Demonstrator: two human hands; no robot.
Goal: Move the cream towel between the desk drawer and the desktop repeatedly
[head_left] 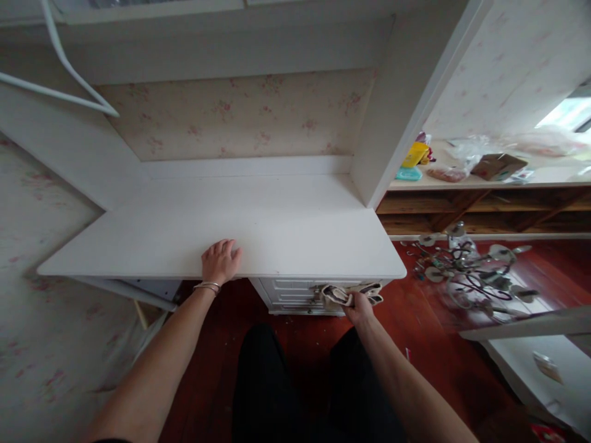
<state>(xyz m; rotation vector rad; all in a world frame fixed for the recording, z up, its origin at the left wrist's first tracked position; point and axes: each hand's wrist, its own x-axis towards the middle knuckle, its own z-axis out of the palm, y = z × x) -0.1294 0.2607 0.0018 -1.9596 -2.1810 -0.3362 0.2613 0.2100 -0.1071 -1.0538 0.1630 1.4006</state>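
Observation:
My left hand rests palm down on the white desk top near its front edge, fingers laid out and holding nothing. A bracelet circles that wrist. Lower and to the right, my right hand is closed on a folded cream cloth with dark markings. The cloth is in front of the white drawer unit under the desk; whether it touches the drawer front I cannot tell. Some of the right fingers are hidden by the cloth.
A white metal frame hangs at upper left. Upright panels flank the desk. To the right, a chandelier lies on the red wooden floor. Behind it, a low shelf unit carries a cardboard box and plastic bags.

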